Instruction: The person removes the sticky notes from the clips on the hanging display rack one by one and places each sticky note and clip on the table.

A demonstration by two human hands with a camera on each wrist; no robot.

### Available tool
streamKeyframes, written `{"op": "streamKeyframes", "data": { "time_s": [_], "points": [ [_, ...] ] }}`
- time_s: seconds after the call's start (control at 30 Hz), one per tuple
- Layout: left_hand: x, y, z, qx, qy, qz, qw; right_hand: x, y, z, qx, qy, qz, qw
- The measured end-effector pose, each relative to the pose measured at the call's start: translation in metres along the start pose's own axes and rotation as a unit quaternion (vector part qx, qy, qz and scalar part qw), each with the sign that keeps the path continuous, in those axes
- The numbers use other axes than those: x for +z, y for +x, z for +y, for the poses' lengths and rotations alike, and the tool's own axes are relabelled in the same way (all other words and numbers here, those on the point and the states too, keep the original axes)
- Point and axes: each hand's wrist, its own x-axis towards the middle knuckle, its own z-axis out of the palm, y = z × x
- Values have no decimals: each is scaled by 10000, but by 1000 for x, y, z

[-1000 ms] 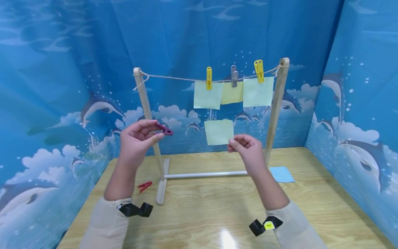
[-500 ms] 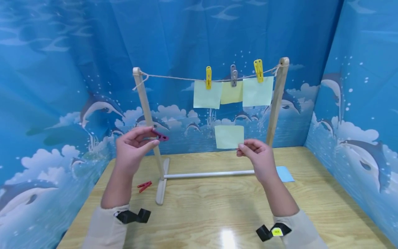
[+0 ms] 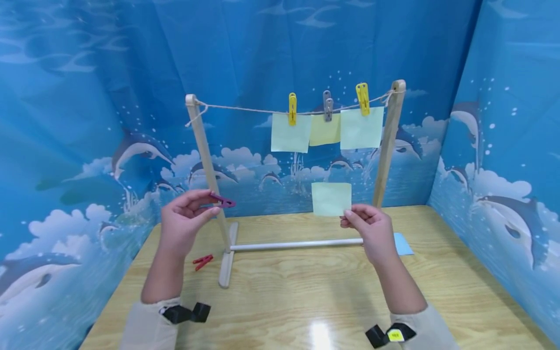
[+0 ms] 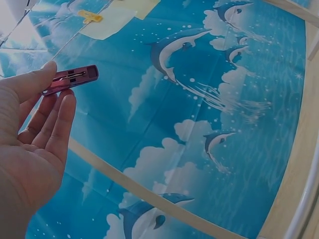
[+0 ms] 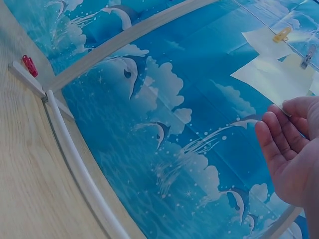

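Observation:
My left hand (image 3: 183, 221) pinches a dark purple clothespin (image 3: 224, 200) between thumb and fingers, in front of the rack's left post. The left wrist view shows this clothespin (image 4: 75, 77) side-on, its metal spring visible. My right hand (image 3: 369, 231) pinches a pale green paper square (image 3: 331, 199) by its lower right corner, below the string (image 3: 245, 109). On the string hang a pale green paper (image 3: 289, 136) under a yellow clothespin (image 3: 292, 109), a yellow paper (image 3: 325, 131) under a grey clothespin (image 3: 328, 107), and another pale green paper (image 3: 360, 131) under a yellow clothespin (image 3: 362, 98).
A wooden rack with a left post (image 3: 202, 141), a right post (image 3: 388, 146) and a white bottom bar (image 3: 297, 244) stands on the wooden table (image 3: 280, 296). A red clothespin (image 3: 203, 262) lies by its left foot. A blue paper (image 3: 403, 244) lies at the right.
My right hand has moved right and down with the pale green paper. My left hand has sunk a little and shifted slightly left, carrying the purple clothespin.

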Motion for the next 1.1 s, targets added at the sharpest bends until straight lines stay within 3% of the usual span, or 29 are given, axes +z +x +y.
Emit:
{"op": "streamKeyframes", "data": {
  "time_s": [0.27, 0.73, 1.1],
  "points": [
    [-3, -9, -7, -133, -94, 10, 9999, -10, -5, 4, 230, -62, 181, 9996],
    [-5, -25, -14, -774, 255, 628, 9947, -26, -12, 11, 86, 274, 410, 9987],
    [-13, -36, -23, -1163, 465, 900, 9880, -44, -15, 15, 122, 290, 705, 9970]
  ]
}}
